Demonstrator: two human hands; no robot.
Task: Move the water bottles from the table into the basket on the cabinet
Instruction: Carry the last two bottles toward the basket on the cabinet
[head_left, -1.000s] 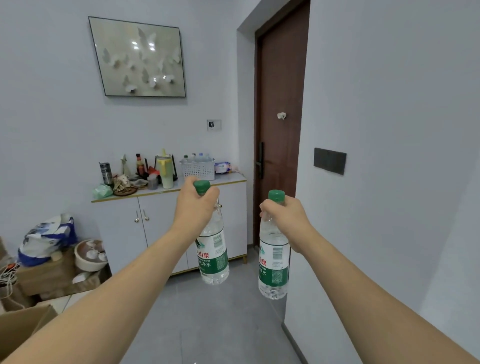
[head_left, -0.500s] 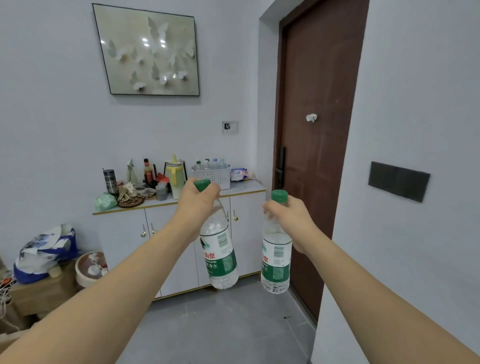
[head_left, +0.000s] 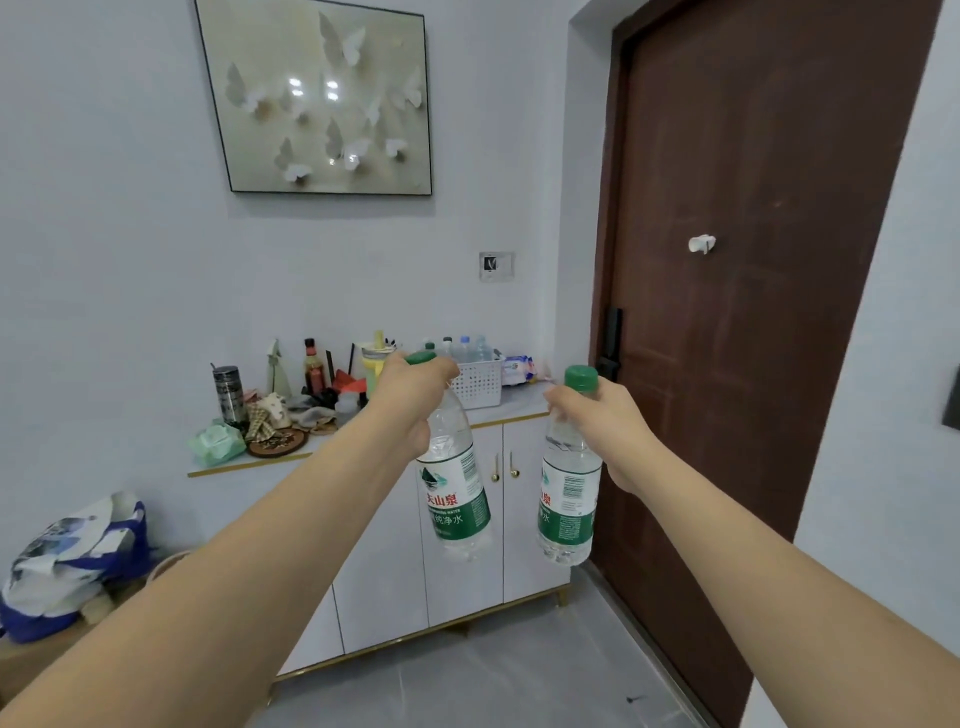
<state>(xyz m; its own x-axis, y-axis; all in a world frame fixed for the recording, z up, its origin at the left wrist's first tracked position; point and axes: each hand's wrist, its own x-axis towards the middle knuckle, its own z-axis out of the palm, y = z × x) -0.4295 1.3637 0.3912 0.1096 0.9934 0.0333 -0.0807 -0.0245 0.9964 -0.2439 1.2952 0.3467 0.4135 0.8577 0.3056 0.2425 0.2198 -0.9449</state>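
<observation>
Pale walls (head_left: 104, 234), framed butterfly picture (head_left: 324, 98), brown door (head_left: 737, 312), grey, perhaps tiled, floor (head_left: 467, 686)

Both arms outstretched, left hand (head_left: 410, 395) and right hand (head_left: 605, 418) in closed grip.

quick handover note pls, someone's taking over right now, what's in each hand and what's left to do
Left hand: shut on a green-capped water bottle, gripped at the neck and hanging tilted.
Right hand: shut on a second water bottle, also by the neck, roughly upright.
White basket: on the cabinet top ahead, near its door-side end, with several bottles already standing in it.
Done: both bottles picked up and carried in front of the cabinet.
Left: step closer and lower both into the basket. The table is out of view, so whether more bottles remain there cannot be told.
</observation>
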